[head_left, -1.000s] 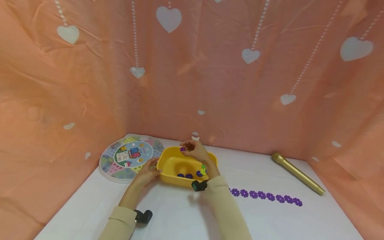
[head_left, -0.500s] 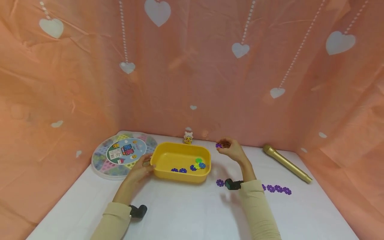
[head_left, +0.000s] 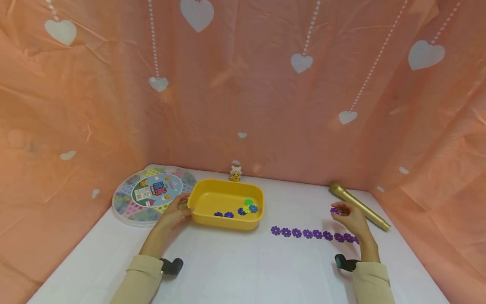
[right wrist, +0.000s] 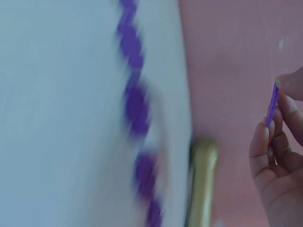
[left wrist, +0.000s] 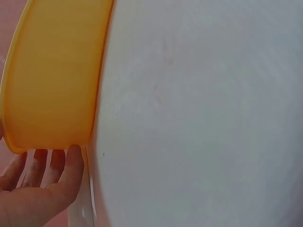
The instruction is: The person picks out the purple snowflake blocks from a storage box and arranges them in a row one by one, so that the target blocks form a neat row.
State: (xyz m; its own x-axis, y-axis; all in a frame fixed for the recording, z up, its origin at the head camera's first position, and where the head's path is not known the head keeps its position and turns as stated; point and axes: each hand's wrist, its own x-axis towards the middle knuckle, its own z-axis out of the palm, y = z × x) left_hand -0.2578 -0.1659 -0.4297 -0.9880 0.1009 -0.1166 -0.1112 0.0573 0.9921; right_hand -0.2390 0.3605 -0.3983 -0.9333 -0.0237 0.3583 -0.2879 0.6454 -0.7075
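Note:
My right hand point(head_left: 351, 217) pinches a purple snowflake disc point(right wrist: 272, 105) between thumb and fingertips. It is raised near the right end of a row of purple snowflake discs point(head_left: 307, 233) lying on the table; the wrist partly hides that end. My left hand point(head_left: 175, 213) holds the left end of a yellow plastic tub point(head_left: 228, 222), its fingertips against the outer wall point(left wrist: 52, 123) and the thumb near the rim. Inside the tub lie several purple discs point(head_left: 228, 215), a blue disc point(head_left: 253, 209), and green and yellow ones point(head_left: 248, 202).
A round clear case point(head_left: 125, 207) with a printed label lies left of the tub. Behind the tub stands a small figurine point(head_left: 236, 173). A gold microphone point(head_left: 360, 206) lies at the back right, just beyond my right hand. Pink heart-print cloth point(head_left: 243, 105) surrounds the white table.
My right hand has moved right with the purple disc, from above the tub to near the row's right end. My left hand stays at the tub. The head view has shifted slightly.

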